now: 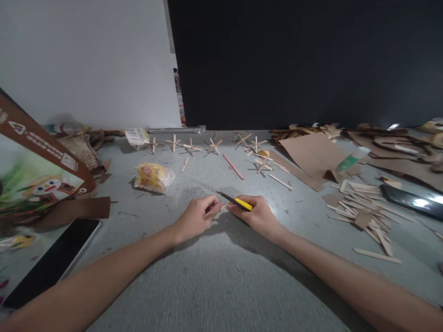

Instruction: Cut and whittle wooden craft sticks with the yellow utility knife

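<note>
My right hand (259,217) is closed round a yellow and black utility knife (243,204). Its dark blade points up and to the left, over the gap between my hands. My left hand (197,216) is closed in a pinch, thumb against fingertips. Between the fingertips of both hands shows a small pale piece (224,207), too small to name and mostly covered by the fingers. Beyond my hands lie a red and white striped pencil-like stick (233,167) and a short wooden stick (185,164).
Crossed wooden sticks (214,146) form a row at the back. Loose craft sticks (363,210) are heaped on the right by a dark phone (411,202) and cardboard (308,154). A yellow snack packet (154,178), another phone (53,263) and a printed bag (41,170) are on the left.
</note>
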A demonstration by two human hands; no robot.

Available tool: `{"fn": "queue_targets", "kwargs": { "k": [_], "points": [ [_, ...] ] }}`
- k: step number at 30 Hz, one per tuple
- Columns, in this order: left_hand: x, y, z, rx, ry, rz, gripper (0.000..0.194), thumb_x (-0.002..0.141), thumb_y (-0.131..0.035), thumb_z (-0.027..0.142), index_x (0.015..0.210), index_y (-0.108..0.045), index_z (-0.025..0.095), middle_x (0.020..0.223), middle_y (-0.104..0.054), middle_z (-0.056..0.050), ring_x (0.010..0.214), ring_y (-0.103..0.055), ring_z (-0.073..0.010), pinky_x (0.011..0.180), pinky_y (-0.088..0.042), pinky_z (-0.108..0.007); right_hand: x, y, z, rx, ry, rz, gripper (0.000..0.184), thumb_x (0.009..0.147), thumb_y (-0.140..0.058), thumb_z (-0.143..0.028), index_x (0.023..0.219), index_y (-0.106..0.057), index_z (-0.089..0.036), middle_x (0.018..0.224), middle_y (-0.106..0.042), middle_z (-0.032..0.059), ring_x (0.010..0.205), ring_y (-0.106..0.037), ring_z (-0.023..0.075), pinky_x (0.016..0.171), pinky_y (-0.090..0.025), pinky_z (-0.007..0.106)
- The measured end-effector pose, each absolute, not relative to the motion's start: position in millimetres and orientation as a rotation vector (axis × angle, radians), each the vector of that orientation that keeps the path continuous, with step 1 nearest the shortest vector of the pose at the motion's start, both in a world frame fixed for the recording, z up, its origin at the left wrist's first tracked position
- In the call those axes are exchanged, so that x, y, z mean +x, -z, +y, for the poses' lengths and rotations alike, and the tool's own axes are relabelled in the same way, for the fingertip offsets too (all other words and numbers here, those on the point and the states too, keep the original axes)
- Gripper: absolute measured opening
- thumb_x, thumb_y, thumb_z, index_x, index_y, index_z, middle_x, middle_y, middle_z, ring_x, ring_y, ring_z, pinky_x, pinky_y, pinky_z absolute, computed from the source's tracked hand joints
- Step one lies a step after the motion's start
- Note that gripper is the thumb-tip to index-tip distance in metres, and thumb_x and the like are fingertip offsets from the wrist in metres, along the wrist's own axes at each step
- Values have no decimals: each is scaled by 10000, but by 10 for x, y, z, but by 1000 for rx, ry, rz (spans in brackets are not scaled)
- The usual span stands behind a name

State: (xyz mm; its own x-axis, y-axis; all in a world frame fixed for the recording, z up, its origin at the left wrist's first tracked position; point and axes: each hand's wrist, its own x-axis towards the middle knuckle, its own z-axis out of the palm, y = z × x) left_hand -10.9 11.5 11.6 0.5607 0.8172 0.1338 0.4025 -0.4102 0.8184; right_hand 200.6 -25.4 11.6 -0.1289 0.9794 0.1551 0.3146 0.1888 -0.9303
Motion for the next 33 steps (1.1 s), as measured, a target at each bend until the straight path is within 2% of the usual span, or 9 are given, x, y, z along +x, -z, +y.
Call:
{"fn": "queue_targets", "kwargs": {
  "k": [3,8,14,18,26,28,30,33],
  "points": [
    [-103,-139,122,2016,-701,991,373,1016,-513,471,742,-472,221,629,-428,52,602,-366,-124,603,-292,-263,2018,-120,-248,-1260,-1012,-1598,556,858,-727,-660,595,-470,-242,588,-351,-51,559,-339,126,517,-292,277],
    [-106,-139,125,2013,-715,990,370,1010,-531,475,747,-482,219,640,-439,47,606,-380,-124,608,-299,-267,2039,-97,-243,-1248,-1032,-1581,477,875,-693,-609,630,-524,-236,604,-386,-45,565,-350,125,519,-301,271],
    [-113,-146,119,2005,-726,1001,382,1017,-522,480,740,-467,223,625,-408,56,591,-348,-121,588,-277,-270,2031,-152,-265,-1242,-1024,-1588,537,870,-701,-623,604,-422,-249,606,-310,-54,566,-298,122,529,-269,277],
    [-111,-143,116,2007,-709,973,388,1012,-531,486,737,-455,224,627,-401,59,595,-341,-119,586,-279,-263,2006,-149,-269,-1242,-997,-1603,546,868,-713,-615,595,-414,-247,606,-322,-50,570,-306,122,531,-265,281],
    [-98,-118,131,2022,-650,1029,360,995,-512,467,736,-445,225,640,-404,60,610,-363,-125,608,-295,-262,2057,-57,-190,-1248,-943,-1660,439,882,-668,-519,618,-455,-239,607,-354,-46,574,-334,124,544,-266,287],
    [-95,-114,140,2022,-645,1072,344,997,-502,451,742,-446,227,646,-414,59,615,-382,-129,616,-304,-265,2098,-39,-160,-1270,-905,-1666,414,890,-643,-516,629,-486,-235,600,-384,-43,575,-362,128,551,-284,284],
    [-95,-108,149,2034,-657,1120,321,1007,-500,418,752,-465,225,653,-441,53,629,-416,-138,628,-316,-270,2142,-17,-129,-1287,-843,-1658,367,906,-614,-513,682,-576,-225,615,-478,-27,596,-440,145,578,-340,281],
    [-100,-88,162,2099,-716,1197,292,1011,-519,332,743,-480,221,679,-490,35,658,-467,-153,657,-350,-282,2197,28,-87,-1337,-684,-1647,306,931,-584,-474,913,-722,-202,769,-687,33,702,-595,197,666,-436,300]
  ]
}}
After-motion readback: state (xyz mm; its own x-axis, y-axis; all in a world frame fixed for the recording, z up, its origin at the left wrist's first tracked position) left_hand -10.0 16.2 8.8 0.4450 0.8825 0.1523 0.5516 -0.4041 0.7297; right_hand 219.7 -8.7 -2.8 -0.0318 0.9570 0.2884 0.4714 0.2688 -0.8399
